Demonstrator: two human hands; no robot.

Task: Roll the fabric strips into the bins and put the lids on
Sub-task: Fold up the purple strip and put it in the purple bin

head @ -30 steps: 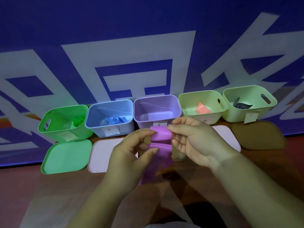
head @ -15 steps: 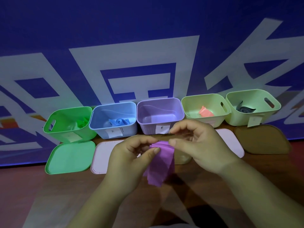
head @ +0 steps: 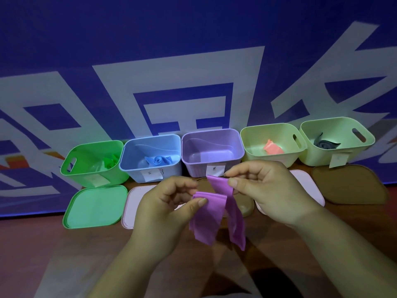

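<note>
Since the earlier frame the purple fabric strip [head: 211,214] had come undone from its tight bunch: it now hung as two loose tails below the hands, and the hands had drawn a little apart. The left hand [head: 165,209] pinched one fold of the strip between thumb and fingers, and the right hand [head: 268,190] pinched the other fold a little higher, just in front of the purple bin [head: 212,155]. The strip looked thin, smooth and limp, draping down over the brown wooden desk [head: 32,254].

The purple bin stood directly behind the hands, a rounded-corner plastic tub with ribbed lower walls and a white paper label; nothing showed inside it. Left of the purple bin sat a pale blue bin [head: 150,160] with a rolled blue strip [head: 158,161] inside, and further left a bright green bin [head: 94,164] with a handle slot and a green strip [head: 110,162]. Right of the purple bin stood a pale green bin [head: 272,147] holding a coral strip [head: 272,146], then another pale green bin [head: 337,140] holding a dark grey strip [head: 326,144].

In front of the bins, lids lay flat on the desk: a green lid [head: 94,206] before the green bin, a pale pink lid [head: 134,205] before the blue bin, a brown lid [head: 245,203] partly hidden behind the strip, another pale pink lid [head: 305,183] beside the right hand, and a brown lid [head: 348,183] farthest right. A blue banner [head: 193,50] with large white shapes rose behind the purple bin.
</note>
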